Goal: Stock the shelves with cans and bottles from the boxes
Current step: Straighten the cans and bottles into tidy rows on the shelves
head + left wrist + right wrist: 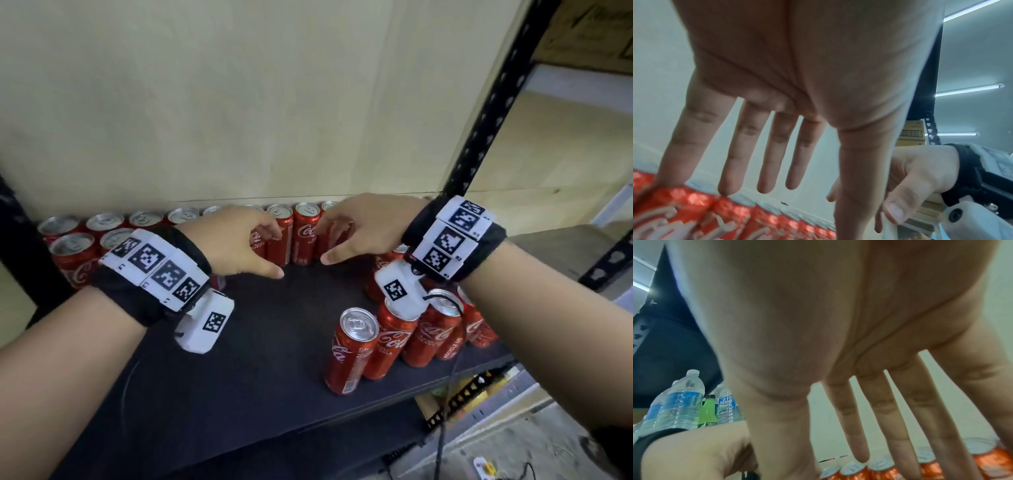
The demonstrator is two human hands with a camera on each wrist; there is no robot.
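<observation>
I see left hand [236, 240] and right hand [363, 229] empty, fingers spread — hovering at back row of cans [301, 236] on shelf [267, 325], likely aligning row against wall.

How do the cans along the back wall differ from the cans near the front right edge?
The back cans stand in a long straight line against the wall; the front cans form a short loose bunch. Both open hands reach at the back cans; none touches the front cans. Both groups are red, upright and unopened.
</observation>
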